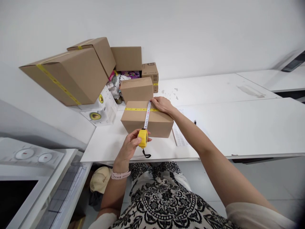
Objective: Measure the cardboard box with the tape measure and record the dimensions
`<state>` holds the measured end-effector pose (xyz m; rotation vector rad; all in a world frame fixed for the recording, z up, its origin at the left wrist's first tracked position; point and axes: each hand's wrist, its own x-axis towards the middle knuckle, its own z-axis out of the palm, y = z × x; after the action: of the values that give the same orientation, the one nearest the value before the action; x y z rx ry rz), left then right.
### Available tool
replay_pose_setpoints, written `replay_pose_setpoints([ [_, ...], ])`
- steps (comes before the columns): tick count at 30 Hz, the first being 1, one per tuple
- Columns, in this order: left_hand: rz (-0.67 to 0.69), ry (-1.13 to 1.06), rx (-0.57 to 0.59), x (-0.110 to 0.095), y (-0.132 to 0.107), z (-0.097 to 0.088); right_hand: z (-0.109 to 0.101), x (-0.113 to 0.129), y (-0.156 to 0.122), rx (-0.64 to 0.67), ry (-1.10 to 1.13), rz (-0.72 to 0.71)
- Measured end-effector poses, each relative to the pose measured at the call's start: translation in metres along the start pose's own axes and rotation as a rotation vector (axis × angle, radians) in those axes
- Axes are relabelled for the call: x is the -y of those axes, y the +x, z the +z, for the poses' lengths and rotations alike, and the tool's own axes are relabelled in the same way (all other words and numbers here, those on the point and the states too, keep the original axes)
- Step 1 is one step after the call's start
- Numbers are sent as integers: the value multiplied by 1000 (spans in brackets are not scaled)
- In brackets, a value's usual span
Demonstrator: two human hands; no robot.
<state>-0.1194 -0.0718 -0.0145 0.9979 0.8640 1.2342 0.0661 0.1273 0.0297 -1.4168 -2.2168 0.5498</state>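
Note:
A closed cardboard box (pixel 157 127) with yellow tape along its top stands near the table's front edge. My left hand (pixel 131 144) is wrapped round a yellow tape measure (pixel 143 138), just in front of the box, its black wrist strap hanging down. The white measuring blade (pixel 147 114) runs out across the box top, away from me. At the box's far edge my right hand (pixel 163 104) pinches the blade's end, its fingers resting on the cardboard. A printed sheet (pixel 178 135) lies right of the box, partly under my right forearm.
Two large taped boxes (pixel 71 76) sit at the left on white avocado-printed cartons (pixel 102 109). Behind the measured box are an open carton (pixel 137 90) with packed goods and a smaller brown box (pixel 150 71). An appliance with knobs (pixel 33 156) stands at the left.

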Motion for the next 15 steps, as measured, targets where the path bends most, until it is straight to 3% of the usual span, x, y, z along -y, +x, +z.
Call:
replay_pose_setpoints([
  [15, -23, 21, -12, -10, 2, 7, 0, 0, -1, 4, -27, -9],
])
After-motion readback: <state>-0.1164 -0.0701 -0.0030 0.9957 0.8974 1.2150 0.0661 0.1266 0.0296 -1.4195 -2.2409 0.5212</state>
